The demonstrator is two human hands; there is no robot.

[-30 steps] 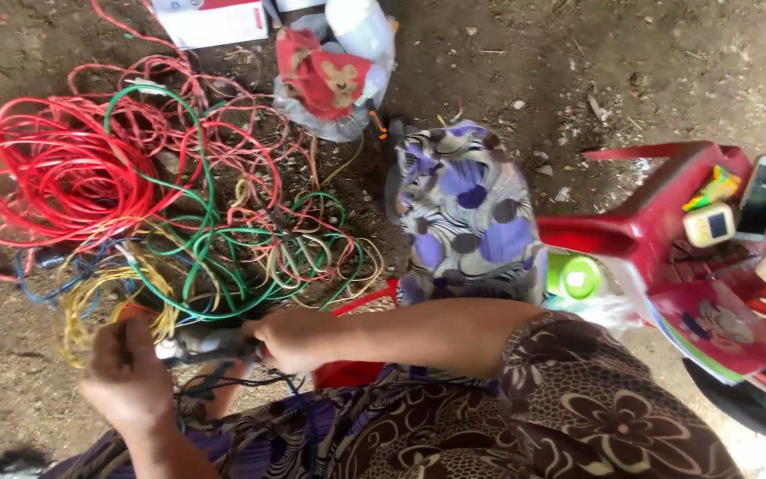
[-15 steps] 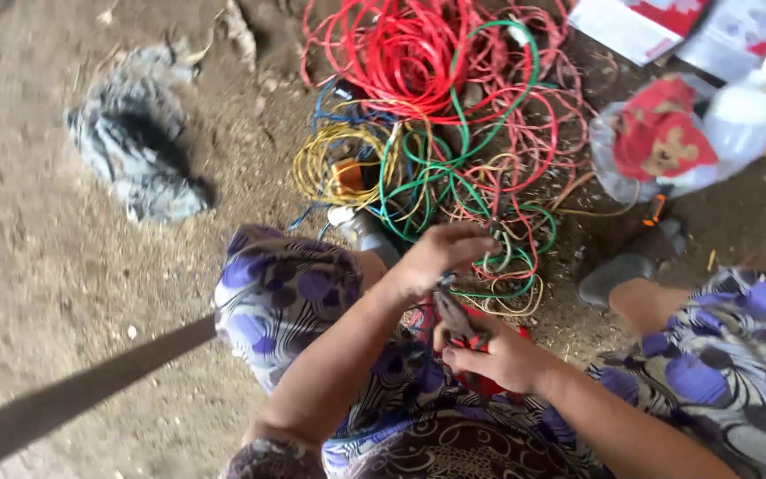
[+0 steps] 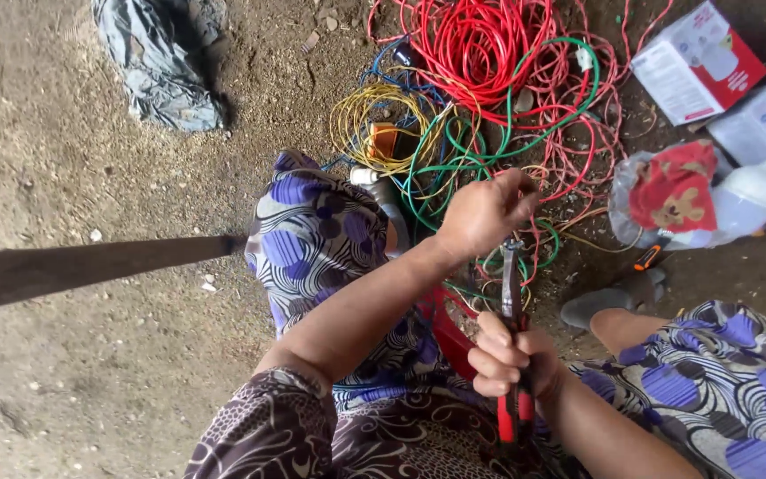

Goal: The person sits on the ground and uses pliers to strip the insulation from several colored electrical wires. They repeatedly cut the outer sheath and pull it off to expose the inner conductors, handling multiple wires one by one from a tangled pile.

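Two hands (image 3: 487,213), one pair of pliers (image 3: 514,355), two white boxes (image 3: 698,62), one grey cloth (image 3: 163,62), one tangled wire heap (image 3: 489,98).

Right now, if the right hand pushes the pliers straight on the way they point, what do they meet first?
Probably the left hand: the pliers in the right hand point up at it, their tip just beneath its fingers. Beyond lies the tangle of coloured wires. Depth is unclear.

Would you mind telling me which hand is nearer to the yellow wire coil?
The left hand: it is closed just right of the yellow wire coil and below it. The right hand grips pliers lower down, farther off.
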